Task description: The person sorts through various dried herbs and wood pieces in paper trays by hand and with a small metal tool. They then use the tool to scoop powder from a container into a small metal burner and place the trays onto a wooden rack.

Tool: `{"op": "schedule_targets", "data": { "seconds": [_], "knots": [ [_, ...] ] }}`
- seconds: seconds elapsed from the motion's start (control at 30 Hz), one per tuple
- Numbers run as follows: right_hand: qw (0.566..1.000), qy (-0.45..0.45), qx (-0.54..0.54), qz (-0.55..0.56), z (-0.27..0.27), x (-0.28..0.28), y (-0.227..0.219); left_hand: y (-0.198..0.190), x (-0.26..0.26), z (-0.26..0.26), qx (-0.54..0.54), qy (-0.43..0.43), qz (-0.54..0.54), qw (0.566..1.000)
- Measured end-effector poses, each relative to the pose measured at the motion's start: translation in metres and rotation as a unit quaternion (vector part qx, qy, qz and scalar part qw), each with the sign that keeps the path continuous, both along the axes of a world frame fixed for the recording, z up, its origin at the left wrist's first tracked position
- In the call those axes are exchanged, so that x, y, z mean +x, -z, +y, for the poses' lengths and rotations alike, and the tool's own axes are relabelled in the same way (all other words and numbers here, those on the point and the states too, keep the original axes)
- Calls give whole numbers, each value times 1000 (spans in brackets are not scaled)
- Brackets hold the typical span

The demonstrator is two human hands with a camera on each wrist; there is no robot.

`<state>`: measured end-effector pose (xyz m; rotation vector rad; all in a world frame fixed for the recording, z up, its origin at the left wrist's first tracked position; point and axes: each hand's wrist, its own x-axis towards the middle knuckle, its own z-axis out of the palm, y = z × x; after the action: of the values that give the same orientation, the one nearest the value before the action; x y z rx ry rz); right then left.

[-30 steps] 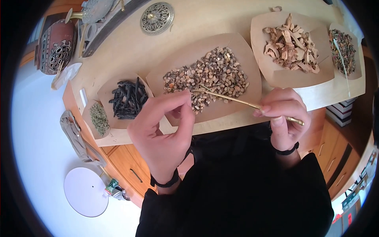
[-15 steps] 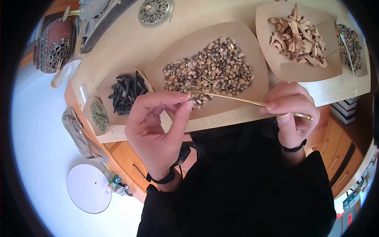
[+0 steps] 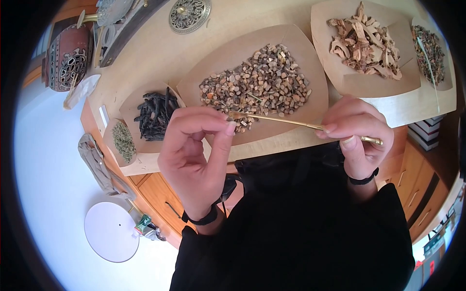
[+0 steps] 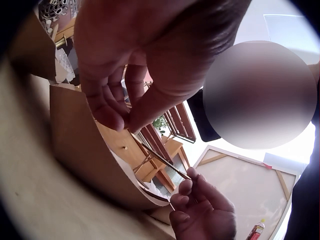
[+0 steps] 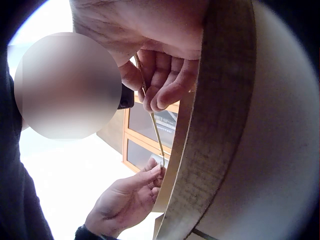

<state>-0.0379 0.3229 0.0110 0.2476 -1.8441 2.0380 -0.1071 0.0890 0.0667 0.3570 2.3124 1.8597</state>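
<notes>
In the head view my right hand [image 3: 360, 135] grips the handle of a slim brass spatula [image 3: 286, 120] between thumb and fingers. Its flat narrow end points left, right at the fingertips of my left hand [image 3: 196, 155]. The left thumb and index finger pinch a small dark piece [image 3: 230, 119] there; the fingers hide most of it. Both hands hover over the near edge of a brown tray [image 3: 291, 41] heaped with chopped dried stem pieces [image 3: 262, 82]. The right wrist view shows the spatula [image 5: 156, 129] running down to the left hand [image 5: 125, 200].
Left of the middle tray lie black dried strips [image 3: 155, 114] and a small tray of green herb [image 3: 123, 141]. To the right are pale wood-like slices [image 3: 366, 46] and a mixed dried herb [image 3: 429, 53]. An openwork metal lid [image 3: 189, 15] and a reddish pot [image 3: 69, 57] stand farther back.
The flat end of the spatula has come up against the left fingertips, and the right hand has shifted slightly right. The head view has tilted a little; both hands keep their grips.
</notes>
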Motion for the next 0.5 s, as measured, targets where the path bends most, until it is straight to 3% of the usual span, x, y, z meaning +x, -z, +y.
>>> {"op": "schedule_targets", "data": {
  "seconds": [0.5],
  "knots": [
    [1000,-4,-24,-12,1,2,1,-5,1,0,-27,-5,-35,999]
  ]
}}
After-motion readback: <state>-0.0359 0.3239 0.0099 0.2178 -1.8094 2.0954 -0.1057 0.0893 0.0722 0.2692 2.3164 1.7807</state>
